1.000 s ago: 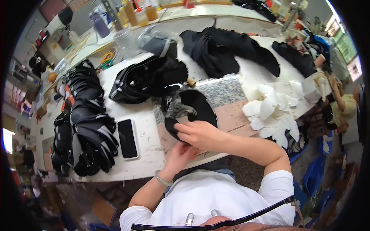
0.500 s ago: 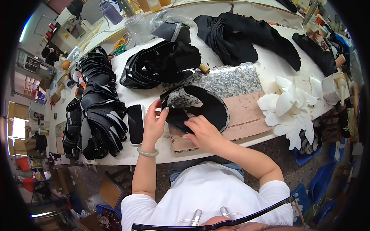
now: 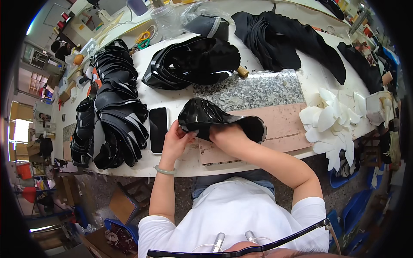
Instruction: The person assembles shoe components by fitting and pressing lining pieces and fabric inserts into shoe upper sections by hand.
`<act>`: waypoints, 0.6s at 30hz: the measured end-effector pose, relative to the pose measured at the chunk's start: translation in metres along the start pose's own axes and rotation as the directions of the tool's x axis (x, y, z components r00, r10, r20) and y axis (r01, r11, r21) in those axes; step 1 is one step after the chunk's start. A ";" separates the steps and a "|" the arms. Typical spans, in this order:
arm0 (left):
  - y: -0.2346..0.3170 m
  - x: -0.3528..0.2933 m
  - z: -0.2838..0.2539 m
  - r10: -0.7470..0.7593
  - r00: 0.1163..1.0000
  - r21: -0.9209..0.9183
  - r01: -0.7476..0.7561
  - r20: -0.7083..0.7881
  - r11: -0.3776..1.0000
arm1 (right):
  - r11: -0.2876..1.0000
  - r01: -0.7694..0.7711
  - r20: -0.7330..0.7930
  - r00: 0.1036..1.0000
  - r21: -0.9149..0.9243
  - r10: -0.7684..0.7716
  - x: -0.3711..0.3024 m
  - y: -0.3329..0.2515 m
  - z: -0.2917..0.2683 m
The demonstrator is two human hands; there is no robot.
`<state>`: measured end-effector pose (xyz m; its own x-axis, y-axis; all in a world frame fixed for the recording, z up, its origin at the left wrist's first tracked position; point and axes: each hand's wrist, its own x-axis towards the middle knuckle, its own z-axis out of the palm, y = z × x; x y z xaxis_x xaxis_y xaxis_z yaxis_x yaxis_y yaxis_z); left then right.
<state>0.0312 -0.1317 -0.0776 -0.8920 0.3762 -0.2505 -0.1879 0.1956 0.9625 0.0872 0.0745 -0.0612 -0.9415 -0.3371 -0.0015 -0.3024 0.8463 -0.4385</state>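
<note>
A glossy black shoe upper [image 3: 202, 112], curved and partly folded over, is raised a little above the pink board [image 3: 284, 129]. My left hand [image 3: 175, 141], with a pale green bangle at its wrist, pinches the upper's left edge between thumb and fingers. Tucked against the upper's near inner side is my right hand [image 3: 228, 136], its fingers hidden by the black material. Just left of my left hand lies a phone [image 3: 158, 130] with a dark screen.
A speckled stone slab [image 3: 258, 90] lies beyond the board. Stacks of black uppers [image 3: 120, 112] fill the left, with another glossy pile [image 3: 193, 62] behind. Black cut pieces [image 3: 275, 41] lie at the far side, white pieces [image 3: 331, 120] at the right. Scissors [image 3: 143, 41] rest at far left.
The upper has turned from lying open and flat to a folded, raised shape with its shiny side showing. My right hand's fingers have gone out of sight inside it. The whole view has shifted slightly.
</note>
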 end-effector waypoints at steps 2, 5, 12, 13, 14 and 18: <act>0.001 -0.001 0.003 -0.003 1.000 0.030 0.004 -0.026 1.000 | 0.959 -0.089 -0.225 0.962 0.268 0.152 -0.001 0.015 0.020; 0.008 -0.002 0.008 -0.003 0.999 0.108 0.007 -0.045 0.994 | 0.938 0.150 -0.627 0.775 0.312 0.085 -0.006 0.011 0.016; -0.002 0.001 0.006 0.070 0.996 0.110 -0.064 -0.051 0.992 | 0.988 0.073 -0.528 0.849 0.137 0.010 -0.019 -0.003 0.046; -0.003 0.002 0.006 0.072 0.996 0.100 -0.067 -0.055 0.993 | 0.995 0.057 -0.510 0.860 0.082 -0.007 -0.020 -0.005 0.048; -0.004 0.002 0.007 0.073 0.996 0.100 -0.068 -0.056 0.993 | 0.995 0.058 -0.511 0.860 0.082 -0.008 -0.022 -0.008 0.048; 0.006 -0.001 0.011 -0.023 0.998 -0.106 0.018 -0.052 0.994 | 0.943 0.137 -0.371 0.894 -0.304 -0.250 -0.030 -0.011 0.050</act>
<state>0.0352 -0.1214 -0.0726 -0.9075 0.3240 -0.2673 -0.2462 0.1053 0.9635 0.1260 0.0551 -0.1009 -0.8217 -0.3601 0.4418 -0.4596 0.8770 -0.1400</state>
